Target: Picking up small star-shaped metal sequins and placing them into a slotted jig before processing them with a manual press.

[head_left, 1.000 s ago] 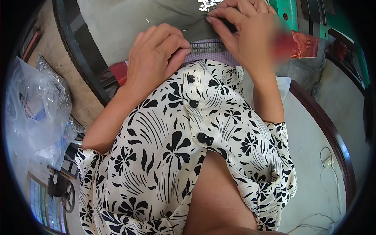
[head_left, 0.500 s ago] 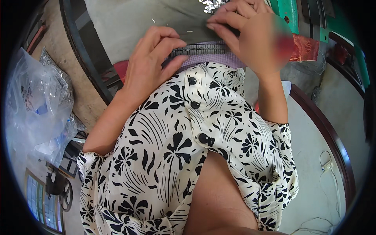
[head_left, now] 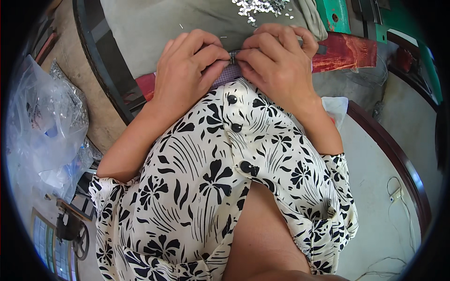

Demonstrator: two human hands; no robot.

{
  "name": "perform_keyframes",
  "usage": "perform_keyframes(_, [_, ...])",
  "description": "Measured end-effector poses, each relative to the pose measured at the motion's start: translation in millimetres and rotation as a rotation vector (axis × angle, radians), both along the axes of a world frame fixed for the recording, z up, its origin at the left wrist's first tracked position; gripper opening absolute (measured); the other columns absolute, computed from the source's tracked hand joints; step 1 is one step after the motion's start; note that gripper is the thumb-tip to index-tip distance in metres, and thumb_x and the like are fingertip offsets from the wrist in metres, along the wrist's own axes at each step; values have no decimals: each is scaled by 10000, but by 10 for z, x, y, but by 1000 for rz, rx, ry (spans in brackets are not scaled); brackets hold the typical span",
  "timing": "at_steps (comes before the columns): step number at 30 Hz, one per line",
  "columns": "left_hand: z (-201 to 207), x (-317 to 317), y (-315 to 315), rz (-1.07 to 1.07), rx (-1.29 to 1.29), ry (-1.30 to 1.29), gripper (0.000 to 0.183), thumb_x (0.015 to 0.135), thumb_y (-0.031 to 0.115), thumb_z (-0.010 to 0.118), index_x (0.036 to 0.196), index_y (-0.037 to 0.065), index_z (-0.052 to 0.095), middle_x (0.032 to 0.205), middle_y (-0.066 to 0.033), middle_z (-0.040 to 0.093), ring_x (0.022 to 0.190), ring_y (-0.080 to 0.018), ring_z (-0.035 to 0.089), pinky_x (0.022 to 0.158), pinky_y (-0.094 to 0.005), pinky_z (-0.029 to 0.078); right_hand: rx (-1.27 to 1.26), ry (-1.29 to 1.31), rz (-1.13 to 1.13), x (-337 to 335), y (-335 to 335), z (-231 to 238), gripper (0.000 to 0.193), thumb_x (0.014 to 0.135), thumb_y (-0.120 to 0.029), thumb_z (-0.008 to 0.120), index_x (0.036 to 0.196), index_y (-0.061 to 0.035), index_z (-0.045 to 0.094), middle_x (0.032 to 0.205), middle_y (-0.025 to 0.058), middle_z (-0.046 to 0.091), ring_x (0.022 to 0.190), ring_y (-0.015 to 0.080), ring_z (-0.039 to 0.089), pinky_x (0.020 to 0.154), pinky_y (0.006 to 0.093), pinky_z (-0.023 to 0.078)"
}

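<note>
My left hand [head_left: 187, 65] and my right hand [head_left: 279, 63] meet at the near edge of the work surface, fingers bent and pinched. Their fingertips almost touch over a dark segmented strip [head_left: 232, 58], of which only a short piece shows between them. Whatever each pinch holds is too small or hidden to make out. Under the strip lies purple checked cloth [head_left: 228, 75], close against my patterned shirt. Beyond my right hand, a heap of small shiny silver pieces [head_left: 262, 6] rests on grey-green cloth [head_left: 140, 33].
Two thin pale slivers lie on the grey-green cloth past my left hand. A green metal frame [head_left: 333, 16] and a red sheet [head_left: 349, 51] are at the right. Clear plastic bags [head_left: 47, 126] stand at the left, above a dark machine with a wheel [head_left: 70, 229].
My right hand has come down from beside the silver heap to the strip, near my left fingertips. My left fingers have closed into a pinch and shifted slightly right, and the strip is now mostly covered.
</note>
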State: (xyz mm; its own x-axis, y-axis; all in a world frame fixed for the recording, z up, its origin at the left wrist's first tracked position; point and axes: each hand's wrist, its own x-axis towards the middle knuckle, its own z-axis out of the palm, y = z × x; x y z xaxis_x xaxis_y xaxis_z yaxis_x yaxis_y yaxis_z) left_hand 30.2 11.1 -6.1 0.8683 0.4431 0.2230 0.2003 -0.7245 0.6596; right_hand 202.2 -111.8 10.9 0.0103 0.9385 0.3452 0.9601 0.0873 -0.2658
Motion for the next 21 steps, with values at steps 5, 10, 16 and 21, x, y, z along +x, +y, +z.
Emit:
perform_keyframes(5, [-10,44,-17,19,-46,19,104,788,107,759,876,93,706,974,0,631,915,-221,592,786,-359,428,29,-122,6,28,-50,-5,174,679,-195,795,843,-184,739,948,-95,651,1077,152,591,1002,422,300])
perform_keyframes(10, [-21,59,0,2,-80,36,182,767,129,779,924,84,697,988,-27,639,939,-249,595,825,-362,427,76,156,-72,371,-22,-134,103,731,-187,808,822,-183,760,874,-71,659,982,156,600,965,421,329])
perform_keyframes(16, [-7,137,71,47,-169,-38,194,791,43,778,956,21,677,987,-86,652,893,-216,651,755,-311,506,99,127,-174,461,93,-269,81,795,-220,786,824,-150,759,879,-49,671,935,181,601,946,414,337])
perform_keyframes(21, [-86,230,285,123,-254,-109,138,845,39,729,970,3,682,972,-76,644,756,-167,636,635,-272,497,152,64,-222,396,201,-287,93,776,-208,798,822,-140,754,894,-25,657,929,190,597,934,415,342])
